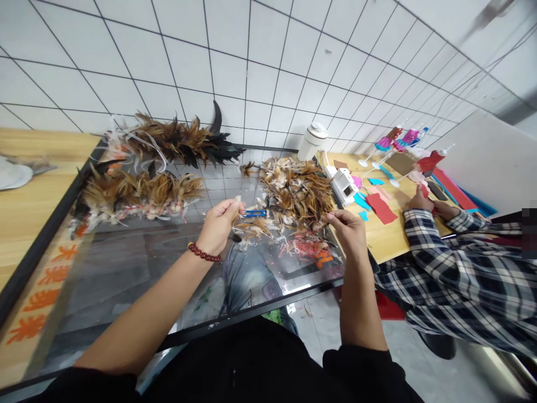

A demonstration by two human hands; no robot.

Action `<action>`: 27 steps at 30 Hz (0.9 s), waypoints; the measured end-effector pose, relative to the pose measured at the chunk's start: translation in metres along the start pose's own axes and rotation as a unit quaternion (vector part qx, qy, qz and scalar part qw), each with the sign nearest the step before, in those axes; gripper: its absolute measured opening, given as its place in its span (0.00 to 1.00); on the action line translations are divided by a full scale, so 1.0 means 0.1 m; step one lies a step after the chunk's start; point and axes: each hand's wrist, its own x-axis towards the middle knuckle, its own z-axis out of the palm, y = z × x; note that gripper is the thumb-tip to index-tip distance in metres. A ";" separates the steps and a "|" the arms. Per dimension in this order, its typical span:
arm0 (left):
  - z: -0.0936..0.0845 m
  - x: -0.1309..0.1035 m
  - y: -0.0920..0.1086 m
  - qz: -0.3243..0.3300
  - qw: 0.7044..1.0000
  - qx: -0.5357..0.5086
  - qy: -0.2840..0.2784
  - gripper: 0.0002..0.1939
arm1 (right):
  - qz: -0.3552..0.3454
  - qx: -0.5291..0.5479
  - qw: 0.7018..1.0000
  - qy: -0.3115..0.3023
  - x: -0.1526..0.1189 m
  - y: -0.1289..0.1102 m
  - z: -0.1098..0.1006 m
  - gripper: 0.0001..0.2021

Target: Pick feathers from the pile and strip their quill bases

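One pale scrap (pixel 238 198) sat pinched in the left hand (pixel 221 221), blue snips (pixel 259 213) just beside, while the right hand (pixel 348 224) held its fingertips together at the right edge of the brown feather pile (pixel 300 187), any catch unclear. Light pinches seemed likeliest to avoid crushing.

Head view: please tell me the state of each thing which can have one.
Left hand: pinched on a small pale piece
Blue tool: beside left hand; held or lying unclear
Feather pile: loose, heaped
Right hand: at pile's edge; grip unclear
White bottle: upright, lid on
Red sheet: lying flat
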 end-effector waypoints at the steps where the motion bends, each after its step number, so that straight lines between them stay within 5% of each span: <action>1: 0.01 -0.02 0.02 0.002 1.000 0.000 -0.017 0.15 | 0.029 0.026 0.999 -0.012 0.00 -0.06 0.01 0.14; 5: 0.08 -0.14 0.13 -0.004 0.993 -0.002 -0.116 0.15 | 0.075 0.095 0.989 -0.088 -0.07 -0.34 0.25 0.14; 10: 0.17 -0.30 0.18 -0.042 0.968 -0.004 -0.247 0.16 | -0.024 0.062 0.983 -0.169 -0.19 -0.70 0.70 0.10; 17: 0.20 -0.29 0.07 -0.132 0.975 0.002 -0.176 0.18 | -0.144 -0.023 0.976 -0.161 -0.14 -0.89 0.76 0.10; 20: 0.16 -0.23 0.02 -0.146 0.978 0.043 -0.140 0.19 | -0.246 -0.061 0.940 -0.229 -0.11 -0.97 0.69 0.09; 24: 0.12 -0.21 -0.01 -0.134 0.959 0.139 -0.206 0.18 | -0.346 -0.073 0.875 -0.332 -0.06 -1.09 0.80 0.10; 27: 0.13 -0.25 0.06 -0.073 0.938 0.196 -0.276 0.15 | -0.303 -0.027 0.885 -0.354 0.05 -1.03 1.02 0.09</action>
